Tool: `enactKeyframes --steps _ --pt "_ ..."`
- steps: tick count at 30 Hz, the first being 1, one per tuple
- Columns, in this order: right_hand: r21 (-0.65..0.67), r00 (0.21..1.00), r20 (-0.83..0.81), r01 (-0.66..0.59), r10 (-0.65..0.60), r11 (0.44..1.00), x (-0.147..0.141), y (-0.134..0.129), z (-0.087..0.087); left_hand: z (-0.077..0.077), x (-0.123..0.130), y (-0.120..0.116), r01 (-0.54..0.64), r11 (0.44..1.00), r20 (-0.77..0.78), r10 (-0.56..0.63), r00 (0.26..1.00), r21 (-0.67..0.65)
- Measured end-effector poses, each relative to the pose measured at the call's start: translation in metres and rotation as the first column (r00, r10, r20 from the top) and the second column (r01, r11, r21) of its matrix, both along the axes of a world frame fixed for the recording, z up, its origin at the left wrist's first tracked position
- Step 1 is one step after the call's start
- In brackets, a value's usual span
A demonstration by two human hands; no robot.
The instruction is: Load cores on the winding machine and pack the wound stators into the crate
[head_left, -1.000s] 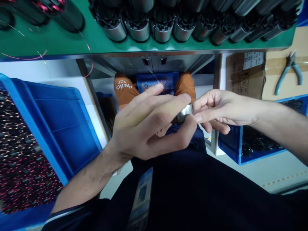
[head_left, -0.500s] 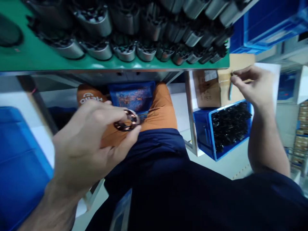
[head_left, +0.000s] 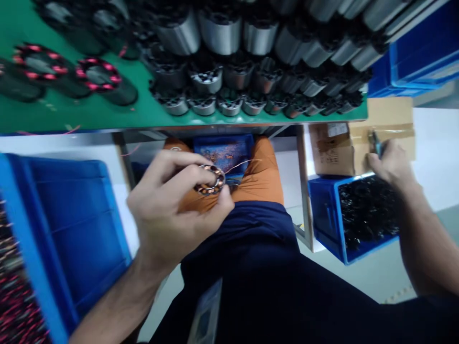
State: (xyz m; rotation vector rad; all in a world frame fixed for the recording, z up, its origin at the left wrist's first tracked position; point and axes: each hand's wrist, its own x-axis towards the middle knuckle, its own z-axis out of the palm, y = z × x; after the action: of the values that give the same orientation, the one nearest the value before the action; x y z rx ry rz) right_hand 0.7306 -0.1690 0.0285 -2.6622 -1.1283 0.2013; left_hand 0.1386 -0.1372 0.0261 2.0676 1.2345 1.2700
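My left hand (head_left: pixel 179 200) grips a round copper-wound stator (head_left: pixel 211 180) between fingers and thumb, above my lap. A thin copper wire (head_left: pixel 242 164) trails from it to the right. Over the cardboard box (head_left: pixel 382 143) at the right, my right hand (head_left: pixel 392 165) is closed around a small hand tool (head_left: pixel 376 142) with a teal handle, blurred by motion. Rows of metal cylinders (head_left: pixel 220 33) stand on the green tabletop (head_left: pixel 143 112).
A blue bin of black parts (head_left: pixel 369 210) sits below the box. At the left is a large blue crate (head_left: pixel 79 229), with red and copper wound parts (head_left: pixel 21 306) beside it. Under the table, a blue tray (head_left: pixel 229 153) holds copper scraps.
The view has shifted left, showing pink-wound cylinders on the table. The tool has turned in my right hand, which now wraps around its handle. A loose copper wire now shows at the stator.
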Motion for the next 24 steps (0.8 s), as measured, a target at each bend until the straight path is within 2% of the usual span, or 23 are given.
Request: enactKeyframes --steps 2,4,5,6,7,8,9,10,11,12,14,17,24 --pt "0.037 0.999 0.048 0.025 -0.027 0.999 -0.030 -0.004 -0.004 0.002 -0.001 -0.001 -0.046 0.997 0.026 0.048 0.999 -0.060" --pt "0.180 0.996 0.062 0.045 -0.057 0.983 -0.080 -0.017 -0.003 0.001 -0.003 -0.003 -0.063 0.995 0.013 0.064 0.998 -0.074" --pt "0.293 1.000 0.016 -0.003 -0.002 0.956 -0.111 -0.026 0.000 0.001 -0.004 -0.003 -0.070 0.996 0.008 0.071 0.997 -0.061" --pt "0.329 0.984 -0.061 -0.137 0.166 0.934 -0.146 -0.036 0.005 0.001 -0.005 -0.004 -0.082 0.995 0.004 0.082 0.997 -0.053" --pt "0.362 0.935 -0.107 -0.280 0.338 0.889 -0.182 -0.045 0.010 0.001 -0.006 -0.006 -0.093 0.994 -0.001 0.093 0.996 -0.051" --pt "0.333 0.839 -0.220 -0.415 0.498 0.847 -0.218 -0.053 0.014 0.001 -0.006 -0.007 -0.104 0.993 -0.001 0.104 0.995 -0.054" --pt "0.312 0.697 -0.379 -0.523 0.609 0.793 -0.252 -0.057 0.017 0.002 -0.006 -0.009 -0.116 0.992 0.015 0.117 0.993 -0.057" --pt "0.370 0.538 -0.490 -0.584 0.686 0.722 -0.282 -0.058 0.018 0.004 -0.006 -0.011 -0.115 0.991 0.026 0.117 0.993 -0.069" --pt "0.426 0.435 -0.546 -0.591 0.716 0.685 -0.308 -0.056 0.016 0.006 -0.007 -0.013 -0.106 0.991 0.032 0.109 0.994 -0.079" --pt "0.454 0.371 -0.581 -0.590 0.724 0.667 -0.329 -0.051 0.013 0.008 -0.008 -0.015 -0.091 0.992 0.029 0.094 0.995 -0.090" --pt "0.512 0.268 -0.605 -0.591 0.750 0.624 -0.355 -0.040 0.003 0.011 -0.013 -0.019 -0.077 0.994 0.033 0.080 0.996 -0.079" --pt "0.542 0.172 -0.619 -0.612 0.767 0.575 -0.368 -0.027 -0.008 0.012 -0.023 -0.023 -0.107 0.993 0.014 0.107 0.994 -0.040" --pt "0.540 0.097 -0.640 -0.649 0.762 0.536 -0.371 -0.020 -0.014 0.003 -0.033 -0.031 -0.148 0.982 -0.026 0.146 0.989 -0.118"
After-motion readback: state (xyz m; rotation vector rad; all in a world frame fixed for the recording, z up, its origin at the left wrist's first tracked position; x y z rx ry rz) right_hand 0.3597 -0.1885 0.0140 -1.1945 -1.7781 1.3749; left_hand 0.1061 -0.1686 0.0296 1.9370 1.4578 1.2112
